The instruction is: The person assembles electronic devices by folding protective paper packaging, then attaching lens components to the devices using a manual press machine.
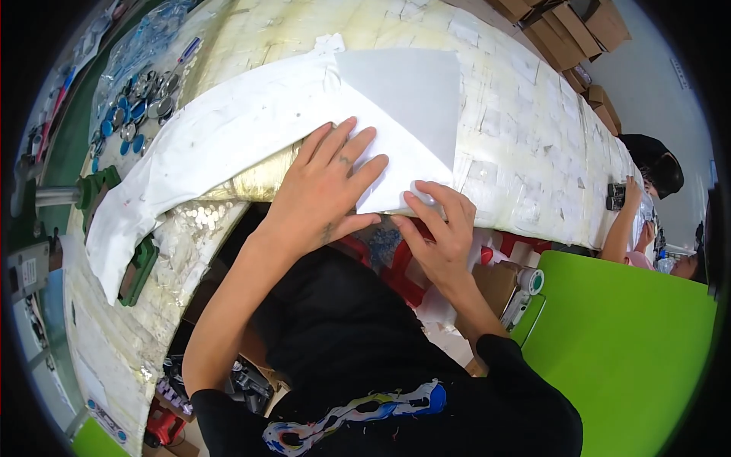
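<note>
A white sheet point(388, 152), thin like paper or fabric, lies on the table in front of me, with a pale grey translucent triangle point(419, 91) at its far right. My left hand point(324, 183) rests flat on it with fingers spread, the thumb along the near edge. At the near right edge, my right hand point(445, 228) has bent fingertips on top of the sheet and its thumb at the rim, gripping that edge. A long white cloth point(228, 122) stretches from the sheet's left side toward the table's left end.
Round metal and blue button-like parts point(133, 114) are strewn at the far left beside clear plastic. A green metal device point(141, 270) sits under the cloth's end. To the right are a bright green panel point(617, 343) and another person's arm point(620, 225). Cardboard boxes point(567, 34) stand behind.
</note>
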`<control>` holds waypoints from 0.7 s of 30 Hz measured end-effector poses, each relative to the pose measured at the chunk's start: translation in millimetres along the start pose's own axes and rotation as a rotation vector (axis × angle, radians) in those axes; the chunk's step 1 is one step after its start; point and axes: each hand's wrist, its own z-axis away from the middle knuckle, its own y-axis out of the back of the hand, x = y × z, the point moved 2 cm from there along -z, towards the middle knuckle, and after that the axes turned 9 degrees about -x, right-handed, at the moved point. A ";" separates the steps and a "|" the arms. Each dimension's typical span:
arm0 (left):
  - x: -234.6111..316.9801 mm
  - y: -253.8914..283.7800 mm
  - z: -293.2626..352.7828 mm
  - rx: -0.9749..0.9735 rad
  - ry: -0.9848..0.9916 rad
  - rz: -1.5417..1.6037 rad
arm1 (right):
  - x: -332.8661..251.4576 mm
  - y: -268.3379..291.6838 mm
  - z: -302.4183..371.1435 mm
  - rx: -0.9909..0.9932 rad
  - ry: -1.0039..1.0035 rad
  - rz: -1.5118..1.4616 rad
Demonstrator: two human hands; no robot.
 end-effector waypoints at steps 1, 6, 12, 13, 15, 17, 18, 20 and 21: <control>-0.7 0.2 -0.3 -0.004 -0.005 0.000 | 0.3 0.8 -0.7 0.005 -0.008 -0.006; -2.7 6.9 -1.4 0.018 -0.021 0.003 | -0.2 6.4 -8.0 0.000 -0.043 -0.048; -2.8 10.9 -12.1 0.086 -0.060 -0.007 | 4.2 5.9 -13.4 0.048 -0.070 -0.088; -2.1 10.6 -15.0 0.099 -0.066 0.010 | 4.5 5.7 -14.3 0.056 -0.079 -0.096; -1.6 10.6 -20.1 0.111 -0.070 0.026 | 3.8 5.8 -16.8 0.064 -0.100 -0.101; -2.6 10.6 -26.7 0.124 -0.078 0.030 | 4.3 7.5 -18.6 0.073 -0.121 -0.104; -3.6 11.8 -30.3 0.125 -0.079 0.030 | 5.2 8.8 -19.4 0.070 -0.134 -0.073; -6.8 13.8 -36.8 0.045 -0.070 0.033 | 4.6 11.4 -21.6 0.068 -0.146 -0.042; -9.4 14.5 -39.2 0.045 -0.068 0.033 | 3.8 13.5 -23.6 0.068 -0.192 -0.055</control>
